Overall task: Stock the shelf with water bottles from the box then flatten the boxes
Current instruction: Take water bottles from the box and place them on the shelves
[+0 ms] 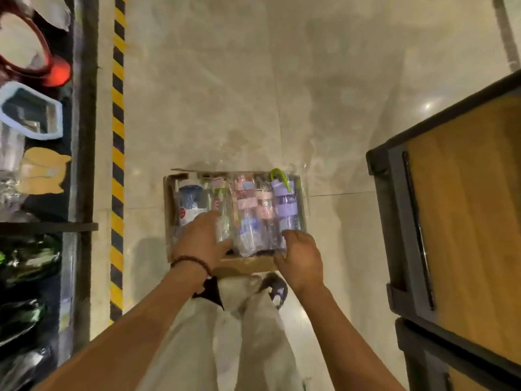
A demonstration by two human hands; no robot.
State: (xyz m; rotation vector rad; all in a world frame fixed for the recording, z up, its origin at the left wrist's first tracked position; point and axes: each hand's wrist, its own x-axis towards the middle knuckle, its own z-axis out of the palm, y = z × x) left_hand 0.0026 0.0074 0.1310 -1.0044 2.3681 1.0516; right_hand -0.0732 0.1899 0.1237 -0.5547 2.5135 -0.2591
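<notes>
An open cardboard box (pixel 248 265) sits on the floor in front of my feet. Several plastic-wrapped water bottles lie in it side by side: a blue one (pixel 190 203) at the left, a clear one (pixel 221 210), pink ones (pixel 246 204) and a purple one with a green strap (pixel 284 204) at the right. My left hand (pixel 201 238) reaches into the box, fingers curled around the near end of the clear bottle. My right hand (pixel 301 258) is at the box's near right corner, fingers curled at the purple bottle's base.
A dark shelf (pixel 81 136) runs along the left with wrapped containers and bottles on it, bordered by yellow-black floor tape (pixel 118 153). A dark-framed wooden shelf unit (pixel 456 215) stands at the right. Pale tiled floor lies beyond the box.
</notes>
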